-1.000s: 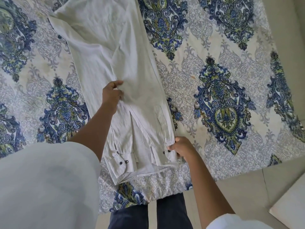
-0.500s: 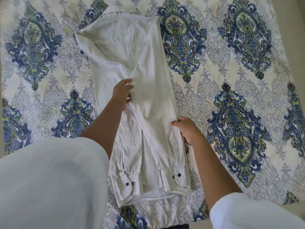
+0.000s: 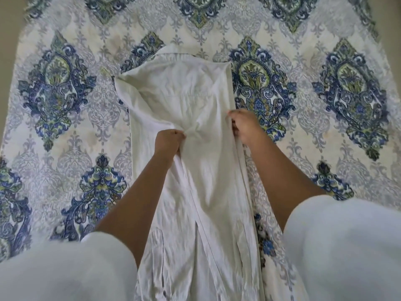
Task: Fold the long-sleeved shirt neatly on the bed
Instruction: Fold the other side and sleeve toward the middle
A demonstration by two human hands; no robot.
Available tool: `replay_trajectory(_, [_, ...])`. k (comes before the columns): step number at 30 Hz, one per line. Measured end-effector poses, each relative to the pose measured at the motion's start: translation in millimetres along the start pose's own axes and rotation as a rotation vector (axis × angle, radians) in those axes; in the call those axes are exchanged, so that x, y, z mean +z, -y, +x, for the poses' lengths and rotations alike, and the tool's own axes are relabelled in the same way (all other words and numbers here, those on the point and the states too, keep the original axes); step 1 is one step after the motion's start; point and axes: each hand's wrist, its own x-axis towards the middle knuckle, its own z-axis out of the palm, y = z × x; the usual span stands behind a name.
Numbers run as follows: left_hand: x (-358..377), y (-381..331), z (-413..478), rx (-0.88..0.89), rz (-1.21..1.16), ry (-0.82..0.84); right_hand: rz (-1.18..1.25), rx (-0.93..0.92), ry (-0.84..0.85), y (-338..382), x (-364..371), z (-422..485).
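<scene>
The pale white long-sleeved cotton shirt [image 3: 195, 192] runs off the bottom edge, so its hem and cuffs cannot be seen. Fingertips of the left hand [image 3: 169, 141] are buried in bunched cloth, and those of the right hand [image 3: 245, 126] curl under the shirt's side fold. The person's blurred white sleeves [image 3: 65, 268] cover the lower corners of the blue-patterned bed cover [image 3: 86, 118], which is cropped at top and bottom.

The white long-sleeved shirt [image 3: 206, 183] lies lengthwise on the patterned bed [image 3: 95, 109], folded narrow. Its collar [image 3: 171, 52] points toward the bed's far end.
</scene>
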Motion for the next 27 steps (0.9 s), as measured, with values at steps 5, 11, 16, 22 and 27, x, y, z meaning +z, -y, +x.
replay_trajectory(5, [13.4, 1.1, -3.4, 0.133, 0.336, -0.129, -0.06, -0.088, 0.003, 33.0, 7.9, 36.3])
replay_trajectory(11, [33.5, -6.8, 10.7, 0.435, 0.878, -0.206, -0.164, -0.169, -0.036, 53.6, 11.8, 64.4])
replay_trajectory(16, [29.4, -2.3, 18.2, 0.328, 0.803, -0.207, -0.224, -0.179, -0.087, 52.8, 1.7, 82.4])
replay_trajectory(22, [51.7, 9.9, -14.3, 0.75, 0.89, -0.373, -0.401, -0.668, -0.431, 35.9, 11.7, 52.5])
replay_trajectory(27, [63.7, 51.9, -17.5, 0.859, 1.125, -0.137, -0.905, -1.031, -0.208, -1.9, 34.5, 32.0])
